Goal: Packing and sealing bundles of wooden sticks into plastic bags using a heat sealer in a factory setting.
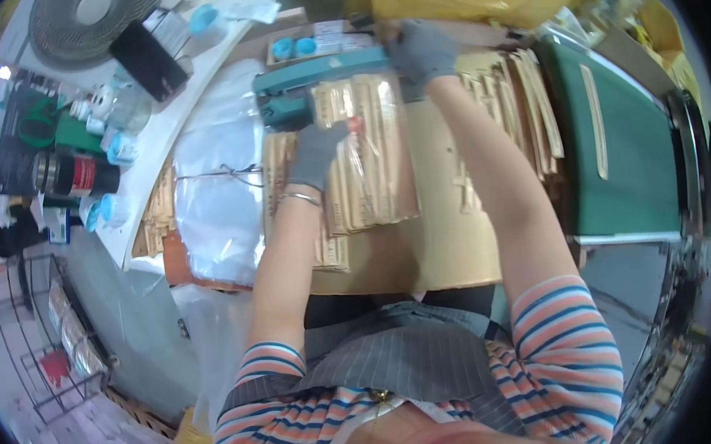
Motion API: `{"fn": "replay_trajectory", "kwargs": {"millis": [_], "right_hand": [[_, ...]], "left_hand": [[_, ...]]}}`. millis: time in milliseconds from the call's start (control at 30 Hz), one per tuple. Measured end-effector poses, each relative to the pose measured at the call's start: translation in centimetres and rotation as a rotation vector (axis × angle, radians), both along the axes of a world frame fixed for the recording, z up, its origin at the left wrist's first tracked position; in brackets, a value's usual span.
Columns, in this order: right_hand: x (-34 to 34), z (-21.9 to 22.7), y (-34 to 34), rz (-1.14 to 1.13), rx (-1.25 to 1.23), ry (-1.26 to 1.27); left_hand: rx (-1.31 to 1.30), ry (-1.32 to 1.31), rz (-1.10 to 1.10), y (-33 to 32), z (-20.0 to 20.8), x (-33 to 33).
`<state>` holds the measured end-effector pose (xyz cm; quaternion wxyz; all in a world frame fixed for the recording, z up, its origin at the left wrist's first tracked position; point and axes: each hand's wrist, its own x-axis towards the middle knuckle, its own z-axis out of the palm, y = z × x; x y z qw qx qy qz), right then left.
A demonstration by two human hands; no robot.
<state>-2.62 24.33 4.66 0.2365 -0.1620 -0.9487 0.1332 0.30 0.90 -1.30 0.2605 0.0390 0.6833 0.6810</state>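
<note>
The clear packet of slim paper-wrapped pieces lies before the teal device, left hand against it, right hand by the device's end; neither grip's closure can be told. Probably light, slick-filmed and stiff-filled, it is best held by its packed sides.

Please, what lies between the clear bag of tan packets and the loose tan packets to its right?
In the head view, bare brown cardboard separates the clear bag from the loose packets.
</note>
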Motion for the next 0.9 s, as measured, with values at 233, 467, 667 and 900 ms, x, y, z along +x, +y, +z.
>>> {"fn": "replay_trajectory", "kwargs": {"millis": [233,467,667,900], "right_hand": [[4.2,0.9,-0.3,0.107,-0.421,0.053],[17.0,-2.6,14.2,-0.479,-0.457,-0.519],[16.3,-2.6,10.8,-0.413,-0.371,-0.182],[18.3,-3.0,8.3,-0.295,-0.406,-0.343]], "left_hand": [[-0.081,0.043,0.023,-2.0,3.1,1.0],[-0.459,0.708,-0.087,8.0,6.2,9.8],[-0.593,0.773,0.037,17.5,-2.6,9.2],[-0.358,0.592,0.065,19.6,-0.9,11.8]]}}
